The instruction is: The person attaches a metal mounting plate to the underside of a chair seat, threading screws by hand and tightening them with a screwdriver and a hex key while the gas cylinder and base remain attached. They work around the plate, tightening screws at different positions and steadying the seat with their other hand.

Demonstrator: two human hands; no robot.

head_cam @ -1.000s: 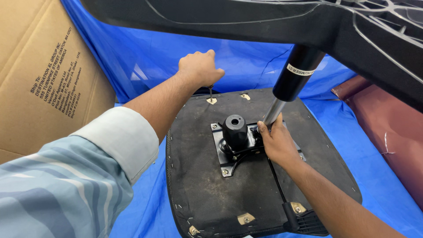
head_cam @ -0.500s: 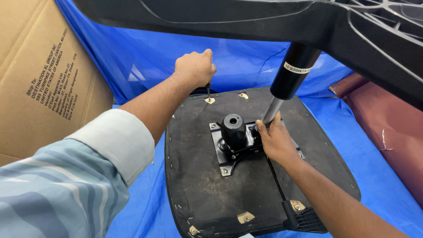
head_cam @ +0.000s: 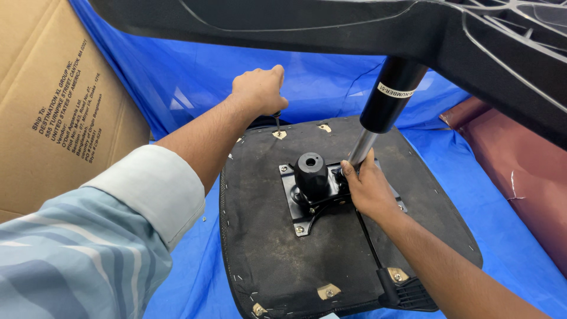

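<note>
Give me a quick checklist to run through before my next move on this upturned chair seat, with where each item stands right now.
1. Left hand gripping the small tool: ok, fist closed on it.
2. Tool tip on the far-edge bracket: ok, it seems to meet it.
3. Right hand steadying the gas lift cylinder: ok, fingers at its lower rod.
4. Cylinder seated in the black hub: not ok, it stands beside the hub.
5. Seat flat on the blue tarp: ok.
6. Plate screws tight: cannot tell.

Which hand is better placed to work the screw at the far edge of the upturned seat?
The left hand. It is closed around a small tool standing on the bracket at the seat's far edge. The right hand is at the centre mechanism plate, by the gas cylinder.
</note>
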